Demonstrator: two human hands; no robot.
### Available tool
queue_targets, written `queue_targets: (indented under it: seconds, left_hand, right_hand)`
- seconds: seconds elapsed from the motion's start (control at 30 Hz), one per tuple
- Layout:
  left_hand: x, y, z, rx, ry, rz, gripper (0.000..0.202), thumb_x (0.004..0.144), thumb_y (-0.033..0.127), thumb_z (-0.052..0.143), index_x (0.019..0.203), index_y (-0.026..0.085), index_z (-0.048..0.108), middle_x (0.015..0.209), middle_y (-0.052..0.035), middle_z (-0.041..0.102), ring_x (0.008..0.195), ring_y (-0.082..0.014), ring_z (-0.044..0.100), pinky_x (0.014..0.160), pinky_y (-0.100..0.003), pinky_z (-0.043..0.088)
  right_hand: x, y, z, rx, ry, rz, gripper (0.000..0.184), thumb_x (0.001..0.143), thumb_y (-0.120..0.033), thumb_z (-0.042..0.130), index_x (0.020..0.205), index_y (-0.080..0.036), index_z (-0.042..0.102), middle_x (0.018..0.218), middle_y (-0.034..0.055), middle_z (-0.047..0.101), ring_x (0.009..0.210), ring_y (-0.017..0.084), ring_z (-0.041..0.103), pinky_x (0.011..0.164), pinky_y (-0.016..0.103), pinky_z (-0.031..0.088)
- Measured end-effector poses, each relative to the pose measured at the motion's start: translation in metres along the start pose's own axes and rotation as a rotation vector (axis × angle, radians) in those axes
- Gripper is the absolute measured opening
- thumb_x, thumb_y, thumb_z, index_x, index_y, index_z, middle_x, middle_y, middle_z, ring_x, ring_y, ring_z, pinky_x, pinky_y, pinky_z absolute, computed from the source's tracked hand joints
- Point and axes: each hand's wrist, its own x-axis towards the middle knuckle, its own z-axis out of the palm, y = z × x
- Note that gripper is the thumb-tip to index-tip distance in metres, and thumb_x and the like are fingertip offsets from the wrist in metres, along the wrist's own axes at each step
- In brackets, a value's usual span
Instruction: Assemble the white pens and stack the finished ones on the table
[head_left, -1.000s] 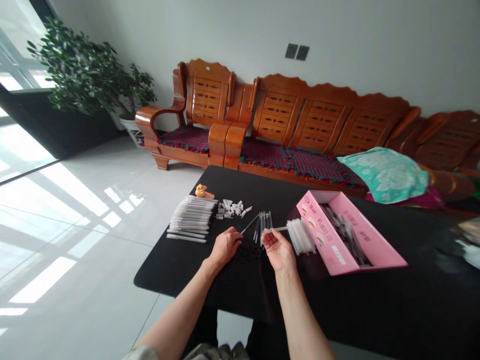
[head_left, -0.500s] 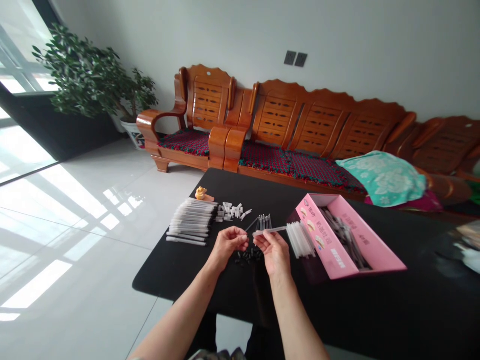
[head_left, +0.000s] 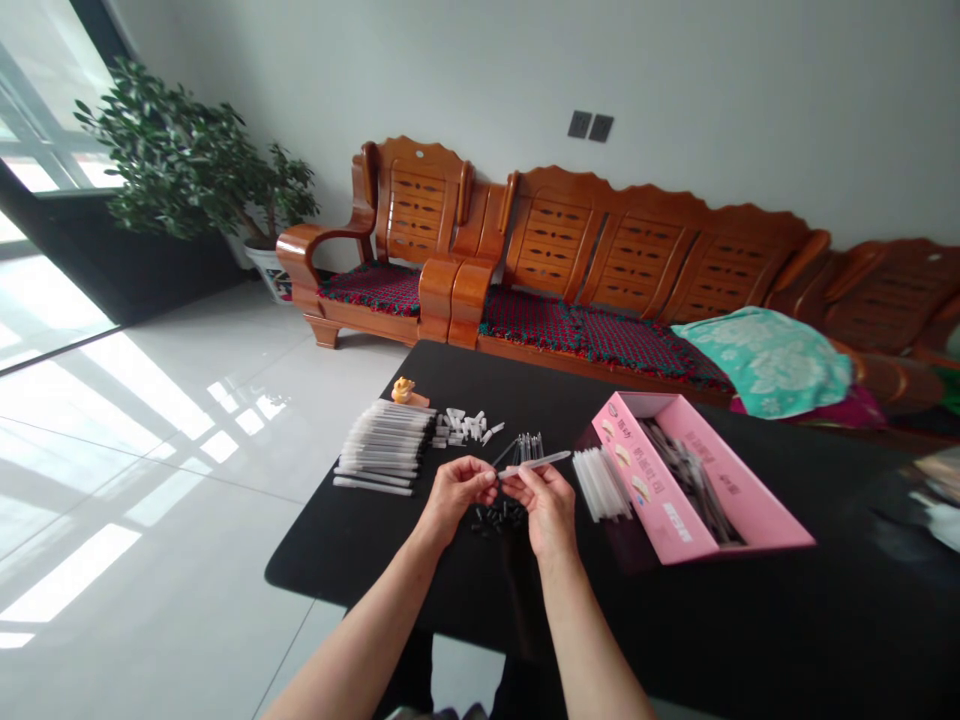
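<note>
a second ago the left hand (head_left: 456, 490) lay low by the small black pieces (head_left: 495, 517) on the black table (head_left: 360, 540). now it has come up to meet the right hand (head_left: 549, 503). its fingers are pinched close at the near end of the clear tube (head_left: 537, 463); what they hold is too small to tell. the right fingers stay closed round that tube, above the table left of the pink box (head_left: 679, 520).

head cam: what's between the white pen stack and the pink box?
Head view shows loose white caps, a bundle of thin refills, small black bits, a pile of clear tubes beside the box, plus left hand and right hand pinching one held tube.
</note>
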Motion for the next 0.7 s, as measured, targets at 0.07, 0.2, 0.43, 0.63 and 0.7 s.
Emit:
queue_targets:
  seconds: [0.07,0.2,0.43,0.63,0.7]
  left_hand:
    - [-0.0004,0.0003,0.0017,-0.001,0.012,0.012,0.033,0.067,0.038,0.081,0.077,0.010,0.067,0.064,-0.0037,0.066,0.057,-0.0102,0.061,0.057,-0.020,0.049]
    - [-0.0004,0.0007,0.0043,0.008,0.026,0.030,0.032,0.067,0.037,0.081,0.076,0.010,0.067,0.064,-0.0037,0.066,0.056,-0.0100,0.060,0.056,-0.020,0.049]
    - [-0.0004,-0.0003,0.0065,0.049,0.049,0.032,0.034,0.065,0.040,0.082,0.075,0.010,0.068,0.062,-0.0036,0.066,0.056,-0.0114,0.061,0.056,-0.021,0.050]
    - [0.0000,-0.0019,0.0075,0.033,0.054,0.048,0.033,0.064,0.037,0.083,0.076,0.010,0.068,0.062,-0.0028,0.065,0.056,-0.0109,0.061,0.056,-0.022,0.051]
    - [0.0012,-0.0028,0.0066,0.044,0.059,0.063,0.033,0.063,0.034,0.083,0.079,0.010,0.067,0.063,-0.0023,0.065,0.055,-0.0109,0.060,0.056,-0.022,0.051]
  right_hand:
    - [-0.0002,0.0000,-0.0009,-0.009,0.005,-0.007,0.027,0.066,-0.027,0.082,0.081,-0.015,0.063,0.075,0.0081,0.076,0.065,0.020,0.073,0.064,0.029,0.060]
    - [0.0000,0.0009,-0.0028,-0.005,0.011,-0.012,0.028,0.066,-0.028,0.082,0.081,-0.015,0.063,0.075,0.0082,0.076,0.066,0.020,0.073,0.065,0.030,0.060]
    - [-0.0035,-0.0013,-0.0003,-0.003,0.042,-0.013,0.029,0.064,-0.028,0.083,0.080,-0.014,0.063,0.074,0.0085,0.076,0.064,0.020,0.073,0.062,0.029,0.060]
    - [-0.0067,-0.0012,0.0019,-0.005,0.051,-0.010,0.028,0.064,-0.028,0.082,0.079,-0.014,0.063,0.071,0.0075,0.075,0.064,0.020,0.073,0.063,0.029,0.060]
    - [-0.0067,-0.0002,0.0021,-0.011,0.058,-0.007,0.027,0.064,-0.027,0.082,0.078,-0.014,0.063,0.069,0.0070,0.075,0.062,0.019,0.072,0.061,0.029,0.060]
